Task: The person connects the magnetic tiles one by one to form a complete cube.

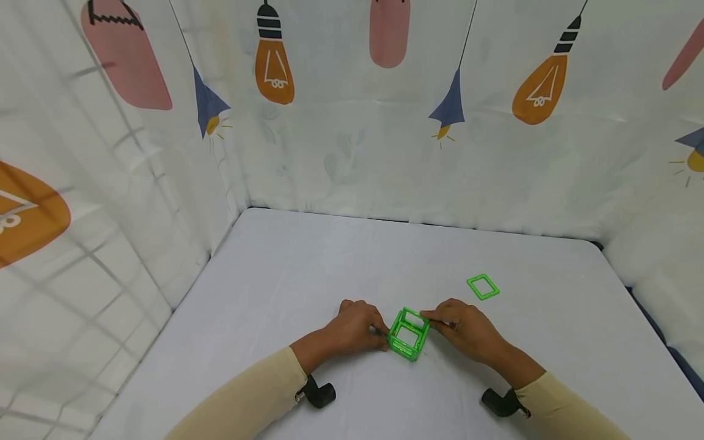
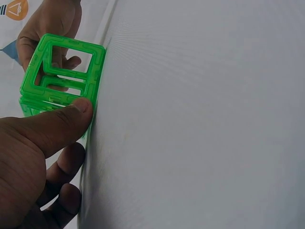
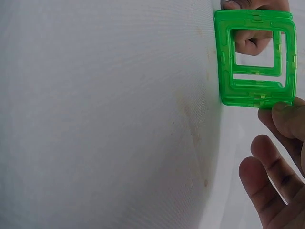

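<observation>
A small box of clear green square magnetic tiles (image 1: 403, 351) stands on the white table between the two hands. My left hand (image 1: 356, 327) holds its left side; in the left wrist view the thumb (image 2: 71, 119) presses a lower edge of the green box (image 2: 29, 89). On the far right corner, my right hand (image 1: 467, 330) pinches the box between thumb and forefinger. The right wrist view shows the open square frames of the box (image 3: 226, 62), with the other right-hand fingers (image 3: 281, 167) spread away from it. One loose green square tile (image 1: 491, 295) lies flat beyond the right hand.
The white-covered table (image 1: 330, 256) reaches back to a hanging white curtain (image 1: 352, 165) printed with lamps and bulbs. Another curtain side (image 1: 137, 214) closes off the left. Each wrist carries a black camera (image 1: 320, 394).
</observation>
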A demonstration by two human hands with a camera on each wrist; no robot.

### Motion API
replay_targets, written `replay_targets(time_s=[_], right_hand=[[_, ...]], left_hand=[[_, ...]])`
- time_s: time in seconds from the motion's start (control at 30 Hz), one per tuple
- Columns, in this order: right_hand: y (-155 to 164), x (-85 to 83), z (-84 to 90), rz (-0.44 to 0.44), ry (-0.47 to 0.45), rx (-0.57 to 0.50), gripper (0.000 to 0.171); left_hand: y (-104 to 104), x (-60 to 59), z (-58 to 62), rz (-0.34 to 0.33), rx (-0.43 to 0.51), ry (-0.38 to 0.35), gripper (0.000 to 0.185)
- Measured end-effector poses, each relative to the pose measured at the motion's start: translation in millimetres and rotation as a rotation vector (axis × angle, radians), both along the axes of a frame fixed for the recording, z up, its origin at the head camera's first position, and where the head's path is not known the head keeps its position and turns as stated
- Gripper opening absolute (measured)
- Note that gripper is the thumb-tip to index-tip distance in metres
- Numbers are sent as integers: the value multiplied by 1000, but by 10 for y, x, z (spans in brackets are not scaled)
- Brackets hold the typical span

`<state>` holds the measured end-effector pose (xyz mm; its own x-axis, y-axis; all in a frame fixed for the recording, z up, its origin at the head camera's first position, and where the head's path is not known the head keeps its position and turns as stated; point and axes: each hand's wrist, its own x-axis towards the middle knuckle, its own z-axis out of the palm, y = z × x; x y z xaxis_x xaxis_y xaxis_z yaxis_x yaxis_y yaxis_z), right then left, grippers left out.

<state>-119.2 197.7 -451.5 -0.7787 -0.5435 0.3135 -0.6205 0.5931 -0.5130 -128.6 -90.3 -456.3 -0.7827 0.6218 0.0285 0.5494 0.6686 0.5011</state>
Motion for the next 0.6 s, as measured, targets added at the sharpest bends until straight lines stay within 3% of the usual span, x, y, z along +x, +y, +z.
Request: replay_targets(time_s=[0.3, 0.6], right_hand=[[9, 8, 11, 9, -35, 4, 37], [-13, 74, 35, -73, -116, 20, 39]], left_hand=[[-2, -1, 1, 2, -2, -7, 22], [-4, 7, 1, 1, -7, 1, 23]])
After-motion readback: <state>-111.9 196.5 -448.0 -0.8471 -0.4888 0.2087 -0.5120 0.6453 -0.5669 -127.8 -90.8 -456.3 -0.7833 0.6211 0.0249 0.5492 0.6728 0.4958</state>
